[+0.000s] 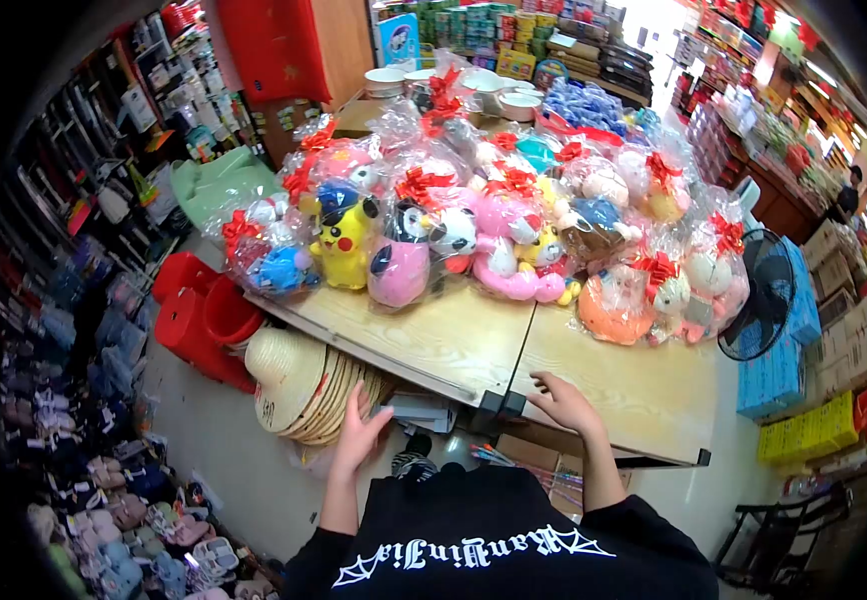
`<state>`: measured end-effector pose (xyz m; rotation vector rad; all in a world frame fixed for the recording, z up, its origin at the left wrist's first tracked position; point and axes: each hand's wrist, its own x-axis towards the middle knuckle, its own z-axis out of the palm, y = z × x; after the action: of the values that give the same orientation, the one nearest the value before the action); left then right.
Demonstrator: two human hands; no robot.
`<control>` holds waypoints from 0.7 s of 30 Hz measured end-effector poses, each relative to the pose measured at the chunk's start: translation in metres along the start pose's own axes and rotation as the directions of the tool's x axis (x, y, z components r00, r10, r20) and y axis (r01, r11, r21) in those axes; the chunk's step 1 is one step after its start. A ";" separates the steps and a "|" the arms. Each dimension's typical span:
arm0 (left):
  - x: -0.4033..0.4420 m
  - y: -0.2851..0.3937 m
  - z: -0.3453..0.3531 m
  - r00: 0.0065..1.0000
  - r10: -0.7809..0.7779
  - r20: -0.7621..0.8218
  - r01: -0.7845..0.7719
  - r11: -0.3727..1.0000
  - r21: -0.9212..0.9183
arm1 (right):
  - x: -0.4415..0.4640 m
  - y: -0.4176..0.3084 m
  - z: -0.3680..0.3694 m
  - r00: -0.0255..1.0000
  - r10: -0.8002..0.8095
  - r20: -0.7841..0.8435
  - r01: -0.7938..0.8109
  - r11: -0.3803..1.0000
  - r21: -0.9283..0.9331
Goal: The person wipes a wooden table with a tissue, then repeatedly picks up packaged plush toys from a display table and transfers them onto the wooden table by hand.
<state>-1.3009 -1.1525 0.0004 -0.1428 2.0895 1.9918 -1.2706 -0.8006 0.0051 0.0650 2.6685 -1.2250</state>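
Observation:
My left hand (360,430) is raised in front of the table's near edge, fingers apart, holding nothing. Behind it, partly under the table, is a stack of straw hats (299,385). Over the front edge of the wooden table (434,345) hovers my right hand (564,402), also empty with its fingers spread. Beyond both hands, several plush toys in clear wrap with red bows crowd the tabletop. Among them are a yellow Pikachu plush (342,245), a pink plush with a panda head (402,262), a blue plush (286,268) and an orange plush (617,308).
Red plastic stools (189,320) and a green plastic chair (224,185) stand left of the table. A black fan (762,295) is at its right end, beside blue boxes (769,375). White bowls (519,105) sit behind the toys. Slippers (119,515) fill the lower left.

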 end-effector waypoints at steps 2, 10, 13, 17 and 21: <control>0.037 0.019 0.001 0.999 0.023 0.037 -0.025 0.999 0.040 | 0.026 -0.019 0.000 0.999 -0.046 -0.016 0.047 0.997 0.059; 0.224 0.026 -0.012 0.983 0.181 0.010 -0.181 0.983 0.020 | 0.186 -0.052 0.016 0.945 -0.203 -0.256 0.245 0.959 0.144; 0.272 0.020 -0.011 0.984 0.178 0.012 -0.175 0.975 -0.133 | 0.259 -0.056 0.015 0.932 -0.069 -0.356 0.139 0.975 0.175; 0.321 -0.010 -0.014 0.962 0.268 -0.060 -0.263 0.962 0.076 | 0.320 -0.056 0.031 0.811 0.137 -0.569 0.148 0.892 0.427; 0.312 0.005 -0.009 0.955 0.280 -0.095 -0.273 0.959 0.078 | 0.347 -0.040 0.048 0.789 0.257 -0.557 0.111 0.833 0.542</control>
<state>-1.6041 -1.1297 -0.0711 0.0626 2.3501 2.1083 -1.6066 -0.8787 -0.0658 0.7863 2.6099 -2.2285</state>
